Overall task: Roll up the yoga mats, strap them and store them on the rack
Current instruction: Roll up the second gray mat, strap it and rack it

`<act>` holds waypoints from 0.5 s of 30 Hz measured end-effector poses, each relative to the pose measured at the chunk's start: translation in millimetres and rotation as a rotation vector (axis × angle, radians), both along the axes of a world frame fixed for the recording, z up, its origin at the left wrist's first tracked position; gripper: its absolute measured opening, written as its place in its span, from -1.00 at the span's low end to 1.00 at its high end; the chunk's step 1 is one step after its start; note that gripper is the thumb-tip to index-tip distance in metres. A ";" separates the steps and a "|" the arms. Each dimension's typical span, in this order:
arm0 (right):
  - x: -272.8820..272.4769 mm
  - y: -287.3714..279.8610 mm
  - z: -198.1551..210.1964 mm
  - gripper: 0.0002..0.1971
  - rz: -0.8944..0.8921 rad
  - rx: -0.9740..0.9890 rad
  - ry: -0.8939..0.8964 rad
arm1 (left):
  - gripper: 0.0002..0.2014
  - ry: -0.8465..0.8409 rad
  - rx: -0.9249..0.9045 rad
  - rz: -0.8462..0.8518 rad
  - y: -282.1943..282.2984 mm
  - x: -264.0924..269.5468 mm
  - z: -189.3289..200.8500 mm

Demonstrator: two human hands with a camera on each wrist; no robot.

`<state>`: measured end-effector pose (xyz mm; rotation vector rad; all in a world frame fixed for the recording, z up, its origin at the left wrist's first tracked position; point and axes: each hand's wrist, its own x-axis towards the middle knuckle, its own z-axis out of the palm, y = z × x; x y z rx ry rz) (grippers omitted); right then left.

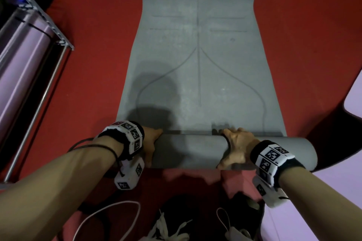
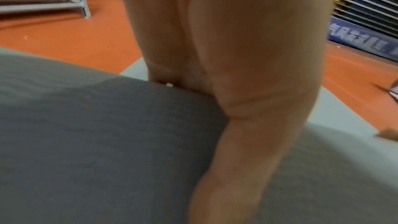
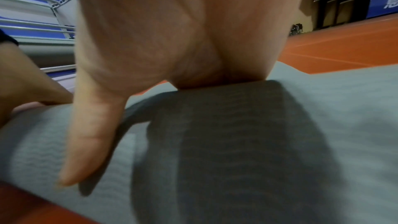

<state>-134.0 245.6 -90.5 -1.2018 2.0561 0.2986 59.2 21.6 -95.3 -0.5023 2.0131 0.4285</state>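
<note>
Dim overhead light casts soft shadows onto the grey mat (image 1: 197, 64); wrist views are blurred, edges bowed by wide-angle distortion.

Head view: taken from above, directed forward and down. Wrist views: taken very close, low, directed along each palm toward the far hall. Shared by all three: grey mat (image 1: 197, 76), red floor (image 1: 94, 49), metal rack (image 1: 39, 17).

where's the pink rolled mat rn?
Head view, far left: the pink rolled mat lies on the metal rack, left of the grey mat both hands are rolling.
</note>
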 end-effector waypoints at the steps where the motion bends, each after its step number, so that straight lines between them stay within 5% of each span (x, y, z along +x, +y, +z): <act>1: 0.6 1.7 0.6 0.14 -0.006 0.015 -0.023 | 0.00 -0.018 0.031 0.016 1.0 0.8 -1.5; 4: 3.8 4.5 5.8 0.09 0.024 0.049 0.016 | 0.08 -0.024 0.088 0.051 -3.1 0.9 -5.6; 9: 32.3 19.0 14.1 0.02 0.104 -0.099 0.282 | -0.15 -0.009 0.200 0.117 -13.6 -2.0 -5.2; 11: 39.1 22.5 12.6 -0.01 0.064 -0.160 0.272 | -0.04 0.041 0.179 0.089 -18.0 -2.3 -4.9; 15: 26.2 13.0 0.9 0.30 0.055 -0.165 0.246 | -0.03 0.294 0.065 0.141 -36.3 4.0 12.7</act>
